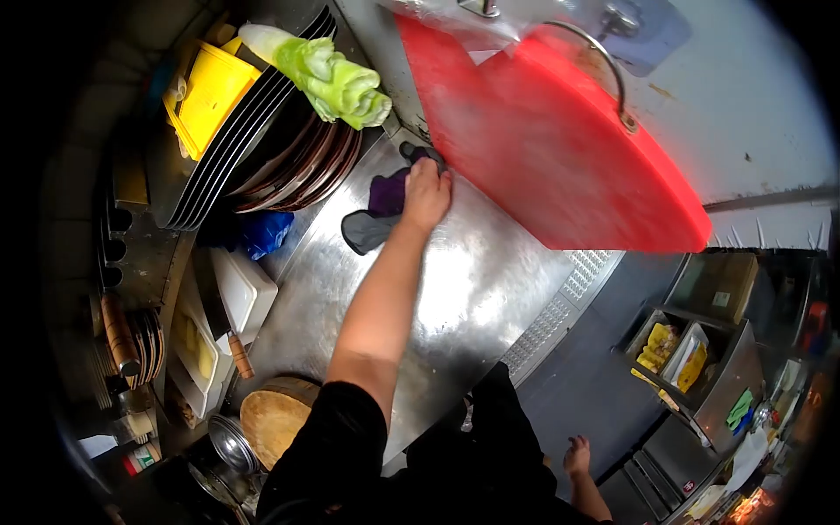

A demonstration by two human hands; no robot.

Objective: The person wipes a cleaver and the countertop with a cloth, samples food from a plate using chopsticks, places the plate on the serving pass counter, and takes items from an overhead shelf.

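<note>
Cloth: the grey and purple cloth [388,194] lies crumpled on the metal surface [486,293], toward its far end, just beside the red board.
Left grip: your left grip [426,194] is on the cloth, arm outstretched, fingers bent over its far part. The fingertips are hidden; cannot tell whether you pinch the fabric or only press on it.
Right grip: your right grip [577,457] hangs low at your side, well apart from the cloth, fingers loosely curled and apart, nothing in it.
Red board: a large red board [542,149] with a metal handle [604,66] stands against the wall to the right of your left grip.
Leafy head: a pale green vegetable [328,74] lies across the stacked dark plates [249,140], beside a yellow container [210,96].
Near left side: a blue bag [267,234], white containers [248,293], a wooden-handled knife [240,354] and a round wooden block [273,422] sit along the surface's left side.
Right edge: a perforated strip [538,335] borders the surface; a metal unit holding yellow packets [658,344] stands beyond.
</note>
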